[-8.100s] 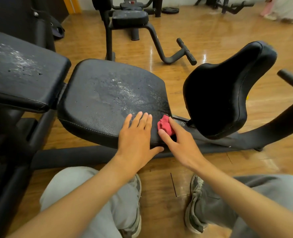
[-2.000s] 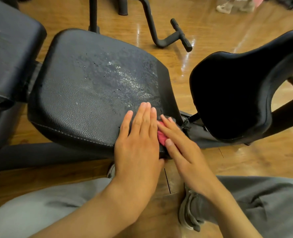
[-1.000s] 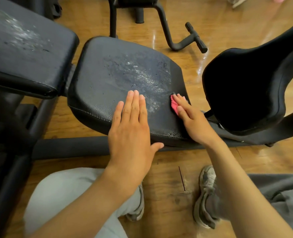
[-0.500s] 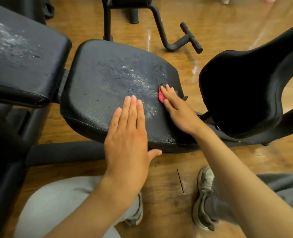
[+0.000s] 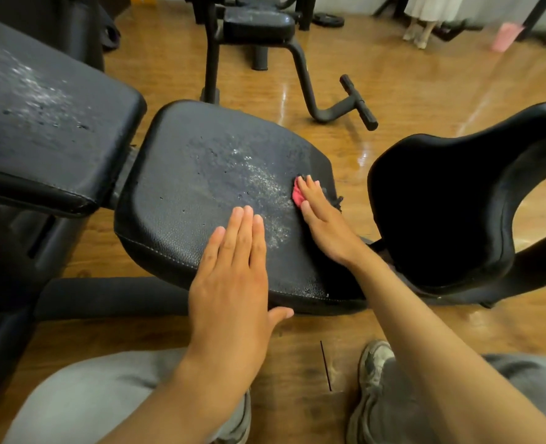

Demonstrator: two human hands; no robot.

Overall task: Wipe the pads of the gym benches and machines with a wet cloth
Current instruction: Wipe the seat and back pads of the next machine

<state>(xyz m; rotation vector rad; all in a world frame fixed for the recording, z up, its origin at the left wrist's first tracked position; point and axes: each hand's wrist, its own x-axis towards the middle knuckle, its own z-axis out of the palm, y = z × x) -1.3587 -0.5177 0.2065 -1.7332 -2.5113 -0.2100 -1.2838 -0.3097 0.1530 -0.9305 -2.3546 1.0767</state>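
back pad (image 5: pixel 41 100) lying at far left, flecked with pale wet streaks. seat pad (image 5: pixel 201 187) sitting just beside it, glistening with droplets toward its right side. left hand (image 5: pixel 233 277) resting flat on the pad's near edge, fingers straight and together, grasping nothing. right hand (image 5: pixel 323 225) pressing a red cloth (image 5: pixel 297 195) against the pad's right edge with straight fingers. curved black pad (image 5: pixel 441 213) standing further right over the wooden floor (image 5: pixel 393 91).

Black seat pad (image 5: pixel 201 200) with whitish speckles, pink cloth (image 5: pixel 297 195), grey trousers (image 5: pixel 82 395)
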